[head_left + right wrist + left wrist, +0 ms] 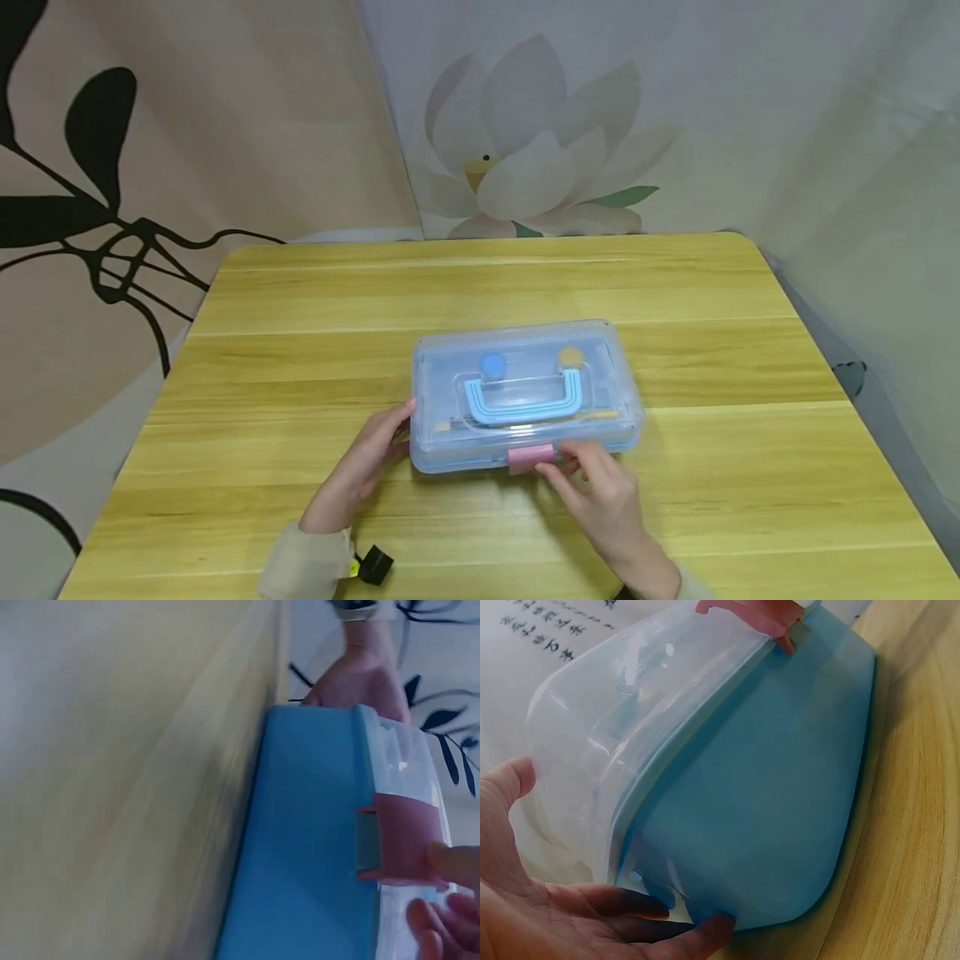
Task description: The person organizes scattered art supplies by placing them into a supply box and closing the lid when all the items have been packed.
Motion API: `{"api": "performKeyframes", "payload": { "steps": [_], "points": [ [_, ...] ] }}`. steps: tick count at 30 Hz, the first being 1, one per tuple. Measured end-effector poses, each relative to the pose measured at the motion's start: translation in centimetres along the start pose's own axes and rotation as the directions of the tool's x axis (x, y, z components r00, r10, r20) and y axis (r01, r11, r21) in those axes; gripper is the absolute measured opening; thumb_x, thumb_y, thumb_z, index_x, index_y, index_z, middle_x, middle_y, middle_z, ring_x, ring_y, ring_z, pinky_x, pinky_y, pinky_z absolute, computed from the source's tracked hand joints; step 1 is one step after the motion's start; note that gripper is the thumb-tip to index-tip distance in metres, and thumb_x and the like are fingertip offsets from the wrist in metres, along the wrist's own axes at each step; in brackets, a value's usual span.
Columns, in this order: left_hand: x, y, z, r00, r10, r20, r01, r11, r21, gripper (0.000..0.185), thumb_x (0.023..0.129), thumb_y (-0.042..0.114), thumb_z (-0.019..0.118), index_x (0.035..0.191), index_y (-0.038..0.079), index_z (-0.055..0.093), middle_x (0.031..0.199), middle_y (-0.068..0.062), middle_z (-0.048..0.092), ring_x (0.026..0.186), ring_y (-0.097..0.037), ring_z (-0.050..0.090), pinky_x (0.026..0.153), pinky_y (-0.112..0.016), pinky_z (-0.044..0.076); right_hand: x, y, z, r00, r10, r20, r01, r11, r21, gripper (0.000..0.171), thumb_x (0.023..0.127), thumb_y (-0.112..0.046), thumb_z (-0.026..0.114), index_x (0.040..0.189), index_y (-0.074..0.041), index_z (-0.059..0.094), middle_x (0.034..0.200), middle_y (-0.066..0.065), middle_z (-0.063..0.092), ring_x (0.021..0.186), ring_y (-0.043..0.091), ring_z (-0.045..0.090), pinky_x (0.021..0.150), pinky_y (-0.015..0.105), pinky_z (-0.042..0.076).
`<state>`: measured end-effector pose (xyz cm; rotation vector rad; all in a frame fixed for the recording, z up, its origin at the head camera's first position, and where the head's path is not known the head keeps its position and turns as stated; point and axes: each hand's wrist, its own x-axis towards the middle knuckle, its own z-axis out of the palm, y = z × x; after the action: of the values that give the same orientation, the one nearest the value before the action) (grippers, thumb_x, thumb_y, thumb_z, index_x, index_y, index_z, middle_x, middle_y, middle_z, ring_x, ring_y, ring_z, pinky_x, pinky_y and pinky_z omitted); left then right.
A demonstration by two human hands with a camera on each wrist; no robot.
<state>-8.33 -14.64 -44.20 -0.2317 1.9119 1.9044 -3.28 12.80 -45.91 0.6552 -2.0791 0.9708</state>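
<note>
A blue plastic storage box (442,400) with a clear lid (592,742) lies on the table, its lid down. On top is a light blue carrying handle (525,408), folded flat. At the front edge a pink latch (530,457) stands out from the box's wall. My right hand (603,500) pinches the latch's right end between thumb and forefinger. Against the box's left end, my left hand (367,462) holds the corner, thumb by the lid and fingers lower down on the blue base (742,795).
The wooden table (300,367) has rounded far corners. Through the lid show a blue disc (492,366), a tan disc (571,358) and thin stick-like items. A black cube-shaped device (375,565) hangs at the left sleeve. Printed fabric (225,108) hangs behind the table.
</note>
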Motion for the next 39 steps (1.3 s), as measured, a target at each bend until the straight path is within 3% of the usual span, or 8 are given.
{"api": "performKeyframes", "payload": {
  "steps": [4,9,20,29,39],
  "points": [
    [0.3,0.2,0.0,1.000,-0.004,0.001,0.004,1.000,-0.012,0.060,0.098,0.039,0.043,0.133,-0.010,0.043,0.135,-0.024,0.045,0.129,-0.035,0.038,0.103,-0.048,0.035,1.1,0.0,0.4,0.975,-0.210,-0.067,0.205,0.975,-0.081,0.028,0.093,-0.022,0.059,0.083,0.003,0.067,0.077,0.009,0.063,0.062,0.019,0.059,0.058,0.023,0.050],
    [0.7,0.5,-0.2,1.000,-0.001,0.016,0.001,1.000,-0.022,0.060,0.096,0.038,0.045,0.133,-0.010,0.043,0.137,-0.025,0.044,0.130,-0.036,0.037,0.103,-0.048,0.034,1.7,-0.2,0.6,0.944,-0.321,-0.074,0.312,0.943,-0.113,0.024,0.092,-0.016,0.059,0.081,0.002,0.069,0.078,0.010,0.063,0.064,0.021,0.059,0.057,0.027,0.047],
    [0.9,0.5,-0.5,0.999,0.017,0.031,-0.018,1.000,0.021,0.058,0.097,0.035,0.043,0.132,-0.011,0.044,0.136,-0.025,0.045,0.130,-0.036,0.038,0.100,-0.048,0.038,0.2,0.3,0.8,0.965,-0.252,0.070,0.261,0.949,-0.174,0.028,0.096,-0.019,0.052,0.081,-0.004,0.070,0.079,0.004,0.063,0.068,0.020,0.056,0.059,0.028,0.038],
    [0.9,0.6,-0.5,0.999,0.029,0.043,-0.030,0.999,0.016,0.057,0.097,0.034,0.042,0.130,-0.012,0.045,0.135,-0.025,0.046,0.129,-0.035,0.039,0.100,-0.048,0.038,0.9,0.2,0.9,0.958,-0.267,0.109,0.284,0.936,-0.207,0.031,0.097,-0.015,0.049,0.070,-0.007,0.061,0.065,-0.002,0.049,0.052,0.012,0.043,0.051,0.021,0.030],
    [1.1,0.6,-0.6,0.999,0.022,0.037,-0.024,0.998,0.050,0.056,0.097,0.035,0.042,0.129,-0.011,0.047,0.127,-0.022,0.053,0.123,-0.034,0.046,0.098,-0.046,0.041,1.7,0.3,0.9,0.909,-0.387,0.154,0.417,0.851,-0.320,0.033,0.098,-0.017,0.045,0.067,-0.007,0.051,0.061,0.000,0.040,0.049,0.013,0.039,0.051,0.024,0.032]
  ]
}}
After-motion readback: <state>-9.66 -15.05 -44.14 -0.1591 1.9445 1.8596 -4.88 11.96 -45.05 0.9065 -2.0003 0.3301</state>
